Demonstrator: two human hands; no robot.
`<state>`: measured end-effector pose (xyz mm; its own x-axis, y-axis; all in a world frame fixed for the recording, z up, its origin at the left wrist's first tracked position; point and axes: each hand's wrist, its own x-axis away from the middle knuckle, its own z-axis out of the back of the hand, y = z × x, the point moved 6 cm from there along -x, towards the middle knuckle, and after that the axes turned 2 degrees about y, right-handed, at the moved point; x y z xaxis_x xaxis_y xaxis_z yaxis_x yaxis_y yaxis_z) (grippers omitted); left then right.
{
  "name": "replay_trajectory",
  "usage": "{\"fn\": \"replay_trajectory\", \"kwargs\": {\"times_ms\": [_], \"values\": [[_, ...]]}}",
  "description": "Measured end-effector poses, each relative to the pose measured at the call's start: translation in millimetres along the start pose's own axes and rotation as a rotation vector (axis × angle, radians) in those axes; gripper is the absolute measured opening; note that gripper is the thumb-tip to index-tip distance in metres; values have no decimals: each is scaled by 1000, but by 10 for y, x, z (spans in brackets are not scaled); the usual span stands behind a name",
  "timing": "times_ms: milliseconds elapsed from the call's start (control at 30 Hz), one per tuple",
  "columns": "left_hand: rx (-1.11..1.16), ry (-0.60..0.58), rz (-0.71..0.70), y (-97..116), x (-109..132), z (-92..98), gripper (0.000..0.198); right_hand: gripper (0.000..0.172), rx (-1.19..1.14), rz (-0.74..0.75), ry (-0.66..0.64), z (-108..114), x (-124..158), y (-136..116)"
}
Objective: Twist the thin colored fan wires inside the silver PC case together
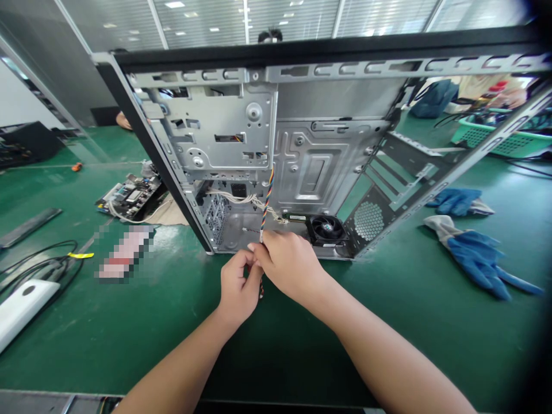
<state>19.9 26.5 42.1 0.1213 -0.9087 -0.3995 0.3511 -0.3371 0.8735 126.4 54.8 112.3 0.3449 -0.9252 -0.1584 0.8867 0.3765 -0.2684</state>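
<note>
An open metal computer case [215,123] stands upright on the green table, its black edge along the top. A twisted multicoloured cable [267,201] hangs from the drive bay down to my hands. My right hand [288,261] pinches this cable in front of the case's lower edge. Just to its left, my left hand [240,282] is closed on the same cable, fingertips touching those of my right hand. A short end of cable shows below them. Inside the case lie a black fan [328,229] and a bundle of white wires [237,197].
Left of the case are a circuit board [133,192], a black cable coil [64,261] and a white device [26,307]. On the right lie blue gloves [474,259] and a green basket [487,138] of parts. Behind the case, a person's head [270,35] shows.
</note>
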Motion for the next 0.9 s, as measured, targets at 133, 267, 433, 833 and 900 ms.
{"fn": "replay_trajectory", "kwargs": {"times_ms": [133, 267, 433, 833, 900], "values": [[-1, -8, -10, 5, -3, -2, 19, 28, 8, 3, 0, 4, -6, 0], [8, -21, -12, -2, -5, -8, 19, 28, 7, 0, -6, 6, -4, -3], [14, -39, -10, -15, 0, -16, 20, 27, 8, 0, 2, 10, 4, -9], [21, 72, -8, -42, 25, 34, 8, 29, -1, 3, -6, -6, 6, -6], [6, 99, -17, -41, 26, 54, 8, 29, 0, 5, -4, -6, 7, -11]]}}
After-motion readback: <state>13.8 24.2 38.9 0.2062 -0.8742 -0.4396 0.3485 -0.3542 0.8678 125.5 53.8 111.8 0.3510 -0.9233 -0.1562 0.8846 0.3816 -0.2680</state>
